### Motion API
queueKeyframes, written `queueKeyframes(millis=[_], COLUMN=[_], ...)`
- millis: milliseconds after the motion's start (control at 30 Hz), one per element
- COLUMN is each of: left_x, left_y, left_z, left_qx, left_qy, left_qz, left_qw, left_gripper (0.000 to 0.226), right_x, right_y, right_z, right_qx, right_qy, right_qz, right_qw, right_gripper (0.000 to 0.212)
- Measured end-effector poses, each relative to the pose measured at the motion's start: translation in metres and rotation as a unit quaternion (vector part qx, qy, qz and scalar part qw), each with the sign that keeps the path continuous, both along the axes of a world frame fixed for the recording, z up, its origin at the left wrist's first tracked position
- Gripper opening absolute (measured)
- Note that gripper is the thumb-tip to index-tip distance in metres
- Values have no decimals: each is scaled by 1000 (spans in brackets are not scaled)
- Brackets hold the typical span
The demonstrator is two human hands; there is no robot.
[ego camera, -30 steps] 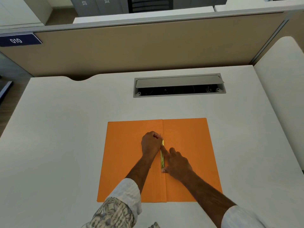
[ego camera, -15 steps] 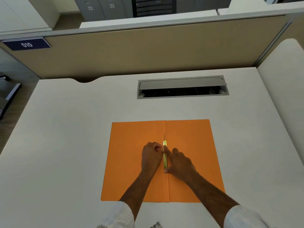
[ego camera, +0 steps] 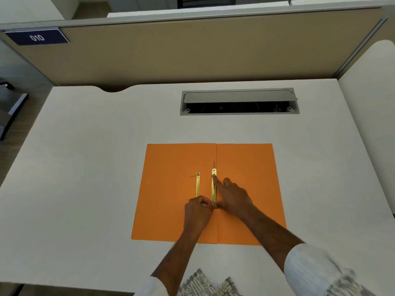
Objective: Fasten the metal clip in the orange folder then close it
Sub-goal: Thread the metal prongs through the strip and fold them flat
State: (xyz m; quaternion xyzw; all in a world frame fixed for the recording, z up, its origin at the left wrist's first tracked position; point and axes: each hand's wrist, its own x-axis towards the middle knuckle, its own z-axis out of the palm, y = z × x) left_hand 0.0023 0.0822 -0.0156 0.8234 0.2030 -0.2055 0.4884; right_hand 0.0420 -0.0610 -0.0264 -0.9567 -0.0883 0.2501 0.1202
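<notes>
Two slim brass-coloured metal strips lie lengthwise on the open orange folder [ego camera: 241,189], which is spread flat on the white desk [ego camera: 89,167] in front of the person. One strip [ego camera: 198,184] rests on the folder's left leaf, just left of the centre fold, with a small round eyelet at its far end; the other, the metal clip [ego camera: 213,186] at the spine, runs along the crease and ends in a thin prong pointing to the far side. The right hand [ego camera: 234,196] lies on the right leaf with its index finger stretched out, the tip pressing the clip's far end, while the remaining fingers are loosely curled. The left hand [ego camera: 197,211] is balled up at the near ends of both strips, its fingertips pressed together against the right thumb at the clip's near end; what exactly they pinch cannot be made out. The folder is matte card with crisp straight edges. On the far side of it, a grey rectangular cable tray [ego camera: 239,101] is recessed into the desk, its flap raised and dark cables inside.
</notes>
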Motion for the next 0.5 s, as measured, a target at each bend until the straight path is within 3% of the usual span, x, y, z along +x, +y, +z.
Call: queueKeyframes(millis=[267,500], left_x=[-14,-18], left_y=[-4,-8], left_z=[2,3], left_qx=[47,55], left_qy=[-38,-56], left_qz=[10,13], left_qw=[998,997], left_gripper=[10,9], right_x=[3,-2], right_y=[-3,2], right_z=[-5,-4], right_qx=[22,25], right_qy=[-6,-16], right_qz=[-5,-35], right_qw=[1000,999], right_gripper=[80,83])
